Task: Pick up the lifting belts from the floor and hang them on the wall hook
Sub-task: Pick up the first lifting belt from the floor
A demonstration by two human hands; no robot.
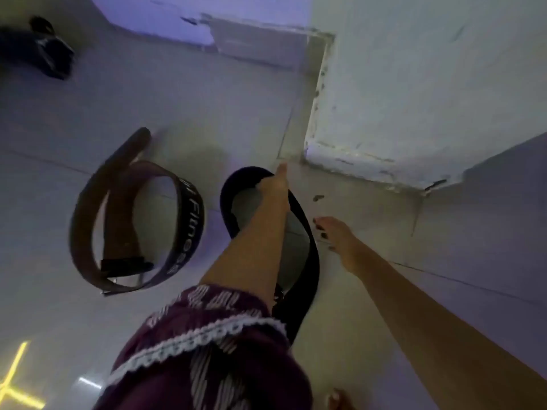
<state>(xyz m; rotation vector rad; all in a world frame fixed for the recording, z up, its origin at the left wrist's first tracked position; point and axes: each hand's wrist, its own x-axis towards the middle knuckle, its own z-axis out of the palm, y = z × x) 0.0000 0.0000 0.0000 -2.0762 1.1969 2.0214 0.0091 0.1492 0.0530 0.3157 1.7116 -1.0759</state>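
Note:
A black lifting belt (307, 261) stands curled in a loop on the pale tiled floor, near a wall corner. My left hand (275, 184), on a purple-sleeved arm, reaches across the loop and its fingers close over the belt's far rim. My right hand (334, 235) hovers beside the belt's right edge with its fingers spread and its fingertips close to the rim. A brown leather lifting belt (88, 220) with white lettering on its dark outer face lies coiled on the floor to the left, apart from both hands. No wall hook is in view.
A white wall corner (355, 161) with chipped paint juts out just beyond the black belt. A blurred dark object (41, 51) lies on the floor at the far left. My bare toes (337, 400) show at the bottom edge.

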